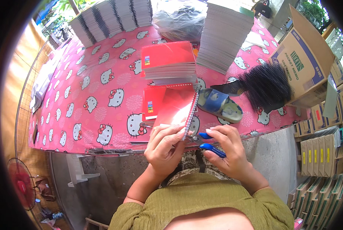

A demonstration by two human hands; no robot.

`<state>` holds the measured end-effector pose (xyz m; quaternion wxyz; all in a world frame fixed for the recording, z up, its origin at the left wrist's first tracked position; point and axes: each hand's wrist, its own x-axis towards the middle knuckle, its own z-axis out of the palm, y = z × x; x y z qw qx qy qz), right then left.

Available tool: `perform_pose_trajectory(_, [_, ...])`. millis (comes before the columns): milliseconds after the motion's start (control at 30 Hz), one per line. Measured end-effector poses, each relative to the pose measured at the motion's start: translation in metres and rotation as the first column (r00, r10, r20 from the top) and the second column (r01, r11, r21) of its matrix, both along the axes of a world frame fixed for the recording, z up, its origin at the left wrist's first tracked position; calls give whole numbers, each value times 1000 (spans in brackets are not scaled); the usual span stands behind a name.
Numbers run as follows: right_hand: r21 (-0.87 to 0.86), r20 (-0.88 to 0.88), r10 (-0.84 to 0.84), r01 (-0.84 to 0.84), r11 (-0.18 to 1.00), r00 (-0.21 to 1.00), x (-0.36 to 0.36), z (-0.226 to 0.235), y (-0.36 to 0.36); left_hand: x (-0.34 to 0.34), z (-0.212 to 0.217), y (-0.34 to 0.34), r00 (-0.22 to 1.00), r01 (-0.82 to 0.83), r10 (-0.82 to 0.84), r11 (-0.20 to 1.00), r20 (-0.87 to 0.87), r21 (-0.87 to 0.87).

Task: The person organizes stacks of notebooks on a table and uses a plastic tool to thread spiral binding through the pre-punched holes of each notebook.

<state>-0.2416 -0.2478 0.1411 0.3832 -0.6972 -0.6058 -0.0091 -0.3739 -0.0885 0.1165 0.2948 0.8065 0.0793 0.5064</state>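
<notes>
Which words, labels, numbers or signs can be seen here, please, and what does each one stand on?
I describe print without copying its wording.
Cardboard box: large green lettering and smaller numbers, readable.
Upper stack of red notebooks: small multicoloured block of letters on the top cover.
Lower stack of red notebooks: a similar block.
Brown packs: yellow labels, too small to read.

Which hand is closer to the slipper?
Right. The right hand, holding pliers, is below the slipper in the picture; the left hand, holding a notebook, is farther, below and left of it.
</notes>
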Motion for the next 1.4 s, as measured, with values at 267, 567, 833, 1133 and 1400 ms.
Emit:
perform_pose_trajectory(267, [20, -128, 4, -2, 1000, 992, 0, 2, -2, -1, -5, -2, 1000, -7, 8, 998, 14, -56])
perform_pose_trajectory(567, [50, -958, -132, -602, 797, -254, 28, -28, 12, -5, -1, 3, 999, 4, -5, 999, 41, 32])
perform_pose_trajectory(833, [-161, 231, -196, 236, 958, 953, 53, -86, -16, -79, -50, 98, 746, -34, 530, 635, 404, -772])
perform_pose_trajectory(1133, [65, 248, -471, 470, 880, 847, 151, -71, 5, -25, 14, 94, 828, -455, 423, 891, -368, -1])
perform_pose_trajectory(1400, [-255, 276, -457, 522, 814, 846, 212, -88, 43, 89, 50, 97, 493, 45, 136, 982, -859, 181])
